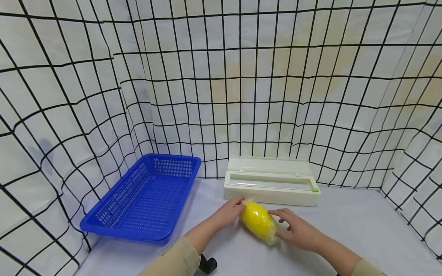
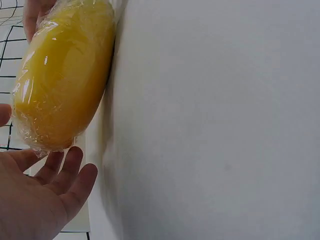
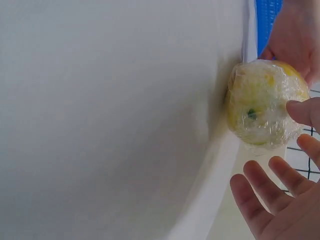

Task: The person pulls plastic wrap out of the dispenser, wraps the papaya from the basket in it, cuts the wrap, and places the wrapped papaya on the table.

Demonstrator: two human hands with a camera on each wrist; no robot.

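Observation:
On the white table lies a yellow oval fruit like a melon (image 1: 257,219), wrapped in crinkled cling film. My left hand (image 1: 228,211) is at its far left end; in the left wrist view the fingers (image 2: 65,175) are spread, fingertips right at the film. At the near right end is my right hand (image 1: 299,229), its thumb (image 3: 302,111) against the wrapped end while the other fingers stay extended and apart. A small green spot shows through the film (image 3: 270,110) in the right wrist view. Just behind the fruit stands a white cling film dispenser (image 1: 272,197), lid raised, film roll (image 1: 269,184) inside.
A blue perforated plastic basket (image 1: 119,231) stands to the left on the table. Near my left sleeve (image 1: 179,260) is a small black object (image 1: 208,264). White cloth walls with a black grid (image 1: 262,88) surround the back and sides.

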